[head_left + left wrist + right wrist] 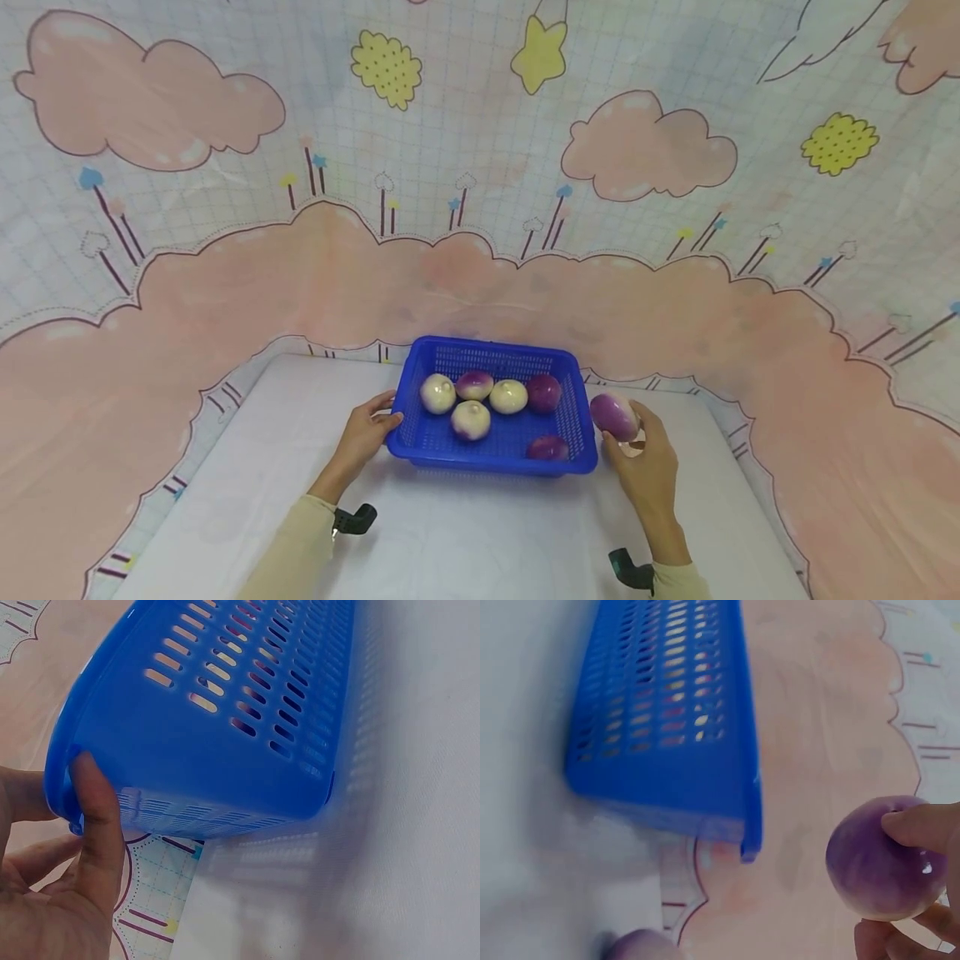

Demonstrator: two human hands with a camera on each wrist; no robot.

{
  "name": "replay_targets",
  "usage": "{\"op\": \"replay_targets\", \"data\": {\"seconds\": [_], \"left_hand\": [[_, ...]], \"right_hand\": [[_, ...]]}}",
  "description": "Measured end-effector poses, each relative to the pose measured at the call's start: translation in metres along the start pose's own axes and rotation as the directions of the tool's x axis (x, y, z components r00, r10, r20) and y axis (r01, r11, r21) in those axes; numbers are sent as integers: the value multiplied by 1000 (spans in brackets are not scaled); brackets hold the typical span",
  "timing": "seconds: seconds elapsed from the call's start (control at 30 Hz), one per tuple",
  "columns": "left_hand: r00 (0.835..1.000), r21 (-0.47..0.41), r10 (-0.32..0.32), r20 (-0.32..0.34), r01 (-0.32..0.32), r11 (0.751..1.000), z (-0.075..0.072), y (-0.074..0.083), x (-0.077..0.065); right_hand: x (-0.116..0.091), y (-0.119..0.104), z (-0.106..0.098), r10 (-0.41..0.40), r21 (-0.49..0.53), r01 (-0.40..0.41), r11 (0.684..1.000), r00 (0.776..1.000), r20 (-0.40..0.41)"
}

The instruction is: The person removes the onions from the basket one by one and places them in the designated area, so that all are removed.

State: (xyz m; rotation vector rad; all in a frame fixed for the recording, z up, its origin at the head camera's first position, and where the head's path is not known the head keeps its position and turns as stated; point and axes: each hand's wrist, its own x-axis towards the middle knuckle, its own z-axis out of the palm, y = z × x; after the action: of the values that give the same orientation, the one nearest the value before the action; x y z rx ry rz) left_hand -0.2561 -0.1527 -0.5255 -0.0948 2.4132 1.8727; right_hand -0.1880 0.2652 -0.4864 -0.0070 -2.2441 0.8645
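A blue plastic basket (pixel 480 462) with slotted walls stands on the white table, holding several glossy purple-and-white onions (pixel 470 420). My left hand (pixel 369 433) grips its left rim, the thumb (pixel 97 802) on the near side and the fingers behind. To the right of the basket, my right hand (pixel 647 458) pinches another onion (pixel 615 417), mostly purple, between thumb and fingers. That onion is held at about rim height, just outside the basket wall. In the right wrist view, one more purple onion (pixel 643 946) shows partly at the bottom edge.
The white table (pixel 480 542) extends on both sides of the basket and in front of it. A cloth printed with pink clouds (pixel 480 292) hangs behind and around the table. Dark straps (pixel 356 520) with devices sit at both wrists.
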Motion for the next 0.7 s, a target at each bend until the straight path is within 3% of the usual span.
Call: {"op": "replay_targets", "data": {"seconds": [0.7], "left_hand": [[1000, -4, -7, 10, 7, 1000, -1, 4, 2]], "right_hand": [[-19, 49, -12, 51, -139, -54, 989, 998, -26]]}}
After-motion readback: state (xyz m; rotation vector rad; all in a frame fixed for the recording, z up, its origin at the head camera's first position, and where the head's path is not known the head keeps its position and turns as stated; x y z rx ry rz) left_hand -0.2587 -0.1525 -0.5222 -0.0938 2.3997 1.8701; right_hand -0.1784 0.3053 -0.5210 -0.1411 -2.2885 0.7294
